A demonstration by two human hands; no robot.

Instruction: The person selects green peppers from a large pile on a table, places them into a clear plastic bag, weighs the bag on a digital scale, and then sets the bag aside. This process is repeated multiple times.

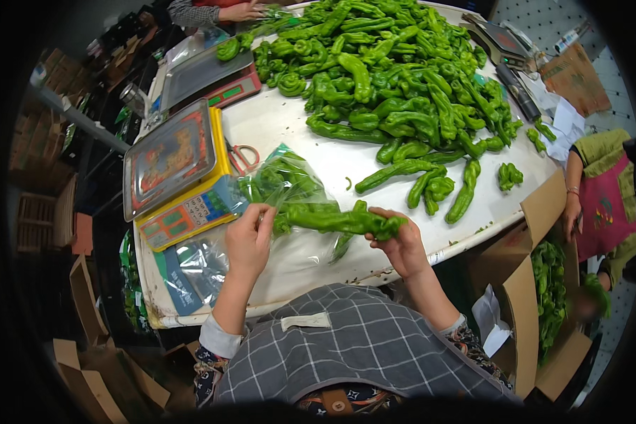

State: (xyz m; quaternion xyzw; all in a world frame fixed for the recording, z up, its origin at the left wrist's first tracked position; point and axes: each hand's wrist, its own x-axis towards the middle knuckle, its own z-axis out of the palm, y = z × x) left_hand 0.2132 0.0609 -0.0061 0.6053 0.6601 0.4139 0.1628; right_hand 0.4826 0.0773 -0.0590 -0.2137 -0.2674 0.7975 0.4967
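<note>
My left hand (252,238) pinches the edge of a clear plastic bag (312,197) that lies on the white table with several green peppers inside. A long wrinkled green pepper (334,220) is in my right hand (400,241), held by its right end between thumb and fingers; its other end lies at the bag's mouth, close to my left hand. Left of the bag stands a yellow digital scale (185,217) with a stained metal pan. Red-handled scissors (245,158) lie between scale and bag. Flat printed plastic bags (193,270) rest at the table's near left corner.
A large heap of green peppers (403,79) covers the far table. Beyond the yellow scale is a red scale (233,91); another scale (501,45) stands far right. A co-worker's hand (241,11) is at the far edge; another person (607,196) stands right, beside an open cardboard box (522,312) holding peppers.
</note>
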